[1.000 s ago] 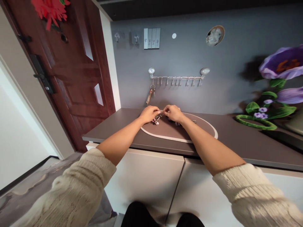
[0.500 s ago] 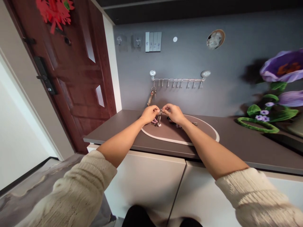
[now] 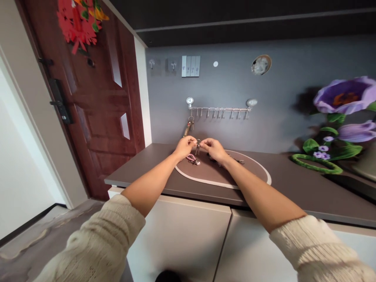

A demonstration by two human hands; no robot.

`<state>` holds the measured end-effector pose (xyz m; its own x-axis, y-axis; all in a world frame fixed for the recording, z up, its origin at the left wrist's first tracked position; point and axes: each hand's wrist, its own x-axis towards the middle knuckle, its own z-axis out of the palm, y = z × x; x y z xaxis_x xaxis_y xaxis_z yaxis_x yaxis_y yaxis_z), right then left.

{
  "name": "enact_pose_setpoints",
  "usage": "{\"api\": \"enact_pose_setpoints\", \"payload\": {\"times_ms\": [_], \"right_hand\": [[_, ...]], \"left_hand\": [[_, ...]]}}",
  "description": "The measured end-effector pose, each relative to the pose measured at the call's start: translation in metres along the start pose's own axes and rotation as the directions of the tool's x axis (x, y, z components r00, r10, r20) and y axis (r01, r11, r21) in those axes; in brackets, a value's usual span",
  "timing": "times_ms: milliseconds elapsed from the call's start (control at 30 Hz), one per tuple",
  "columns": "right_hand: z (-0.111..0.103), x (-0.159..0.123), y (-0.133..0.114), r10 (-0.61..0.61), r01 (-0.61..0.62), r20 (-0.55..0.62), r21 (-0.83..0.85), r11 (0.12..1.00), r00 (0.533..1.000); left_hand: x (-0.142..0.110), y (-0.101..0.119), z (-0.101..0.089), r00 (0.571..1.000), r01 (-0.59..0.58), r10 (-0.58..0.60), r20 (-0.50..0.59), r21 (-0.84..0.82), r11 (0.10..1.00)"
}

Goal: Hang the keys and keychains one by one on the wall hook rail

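Between my hands, above the mat, is a metal key ring (image 3: 198, 141) with a few keys (image 3: 197, 149) hanging under it. My left hand (image 3: 185, 148) pinches the ring's left side with thumb and forefinger. The fingertips of my right hand (image 3: 215, 149) close on its right side. Below my left hand a pink-strapped keychain (image 3: 192, 158) with small metal parts lies on the brown oval mat (image 3: 217, 174). More keys (image 3: 239, 161) rest on the mat by my right hand, which partly hides them.
On the grey wall, a clear hook rail (image 3: 220, 109) carries a keychain with a brown tag (image 3: 187, 128) at its left end. A plush purple flower (image 3: 343, 96) stands right on the counter (image 3: 293, 184). A dark red door (image 3: 102, 117) is at the left.
The view has tilted up, so everything sits lower in the picture. Both hands keep pinching the key ring, which now shows more clearly with its keys hanging down.
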<state>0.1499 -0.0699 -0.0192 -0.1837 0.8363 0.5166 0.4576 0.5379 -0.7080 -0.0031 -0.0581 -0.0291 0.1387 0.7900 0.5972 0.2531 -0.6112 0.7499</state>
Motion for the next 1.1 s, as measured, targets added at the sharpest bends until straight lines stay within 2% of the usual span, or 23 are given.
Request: {"api": "enact_pose_setpoints", "payload": {"times_ms": [233,433,633,833,967,1100], "right_hand": [[0.003,0.001,0.002,0.034,-0.026,-0.050,0.168,0.985,0.998],[0.004,0.001,-0.001,0.027,-0.006,-0.071,0.279,0.960,0.997],[0.006,0.000,-0.005,0.103,-0.068,-0.054,0.446,0.892,0.993],[0.002,0.013,-0.014,0.188,-0.105,-0.115,0.506,0.856,0.975],[-0.004,0.033,-0.026,0.239,-0.126,-0.164,0.509,0.852,0.957],[-0.004,0.057,-0.039,0.232,-0.114,-0.172,0.510,0.853,0.957]], "left_hand": [[0.000,0.000,0.003,1.000,0.009,-0.009,-0.009,-0.062,0.998],[0.000,0.003,0.002,0.998,-0.056,0.057,-0.009,0.072,0.996],[-0.004,0.008,0.001,0.995,-0.078,0.089,-0.042,0.207,0.975],[-0.003,0.002,-0.003,0.992,0.007,0.036,-0.123,0.336,0.942],[-0.003,-0.003,-0.006,0.991,0.072,-0.013,-0.134,0.441,0.895],[-0.004,-0.004,-0.009,0.985,0.126,-0.047,-0.166,0.503,0.855]]}}
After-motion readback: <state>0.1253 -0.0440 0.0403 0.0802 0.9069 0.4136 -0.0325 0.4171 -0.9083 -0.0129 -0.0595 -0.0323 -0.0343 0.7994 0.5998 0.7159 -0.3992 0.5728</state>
